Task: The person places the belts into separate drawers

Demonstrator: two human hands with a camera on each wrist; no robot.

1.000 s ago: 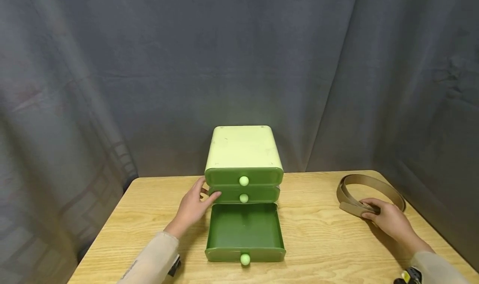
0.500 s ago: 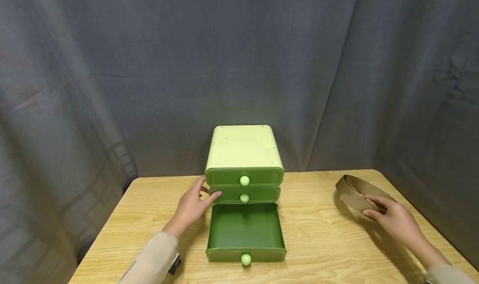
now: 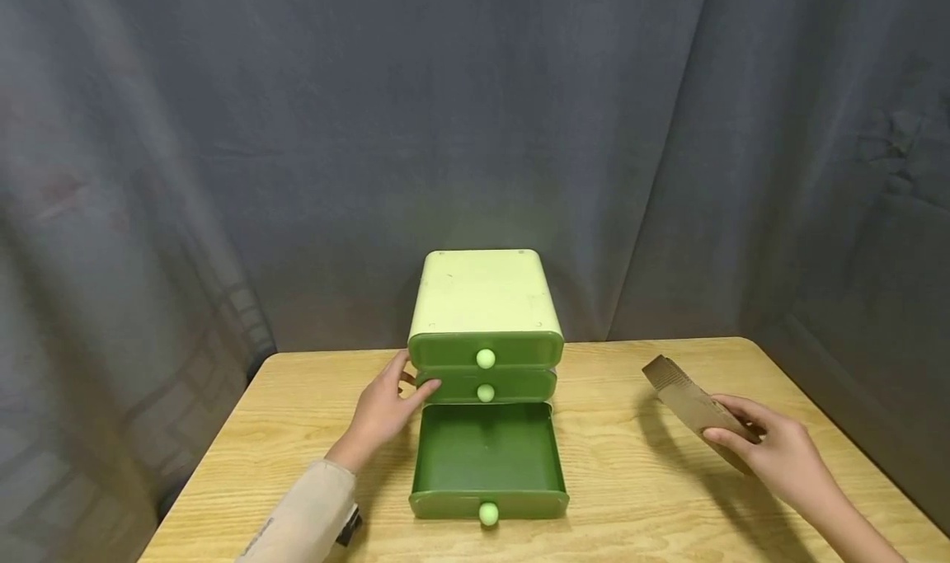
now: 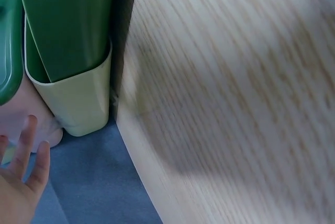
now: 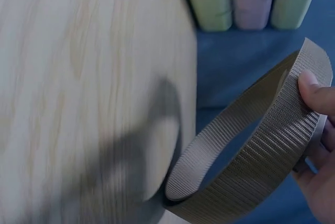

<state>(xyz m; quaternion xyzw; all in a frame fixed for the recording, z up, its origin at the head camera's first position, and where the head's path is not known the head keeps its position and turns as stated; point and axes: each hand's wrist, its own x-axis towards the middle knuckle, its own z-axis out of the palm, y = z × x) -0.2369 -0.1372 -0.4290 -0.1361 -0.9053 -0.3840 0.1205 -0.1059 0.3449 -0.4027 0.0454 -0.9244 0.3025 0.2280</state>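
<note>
A small drawer cabinet (image 3: 484, 291) with a pale green top and dark green drawers stands mid-table. Its bottom drawer (image 3: 445, 505) is pulled out and shows a bare inside. My left hand (image 3: 380, 410) rests at the cabinet's left side, thumb by the front of the middle drawer (image 3: 453, 387); in the left wrist view its fingers (image 4: 23, 148) are spread and fairly straight beside the pinkish middle casing (image 4: 26, 114). Off to the right, my right hand (image 3: 783, 448) pinches a coiled tan webbing belt (image 5: 261, 156) between thumb and fingers, held tilted above the table.
The wooden table (image 3: 609, 497) extends on both sides of the cabinet. Grey curtains (image 3: 482, 134) hang behind it and along both sides. The round knob (image 3: 488, 513) of the bottom drawer sticks out towards me.
My right hand has lifted the belt off the table, tilted it and brought it slightly left and nearer. The left hand and the drawers have stayed in place.
</note>
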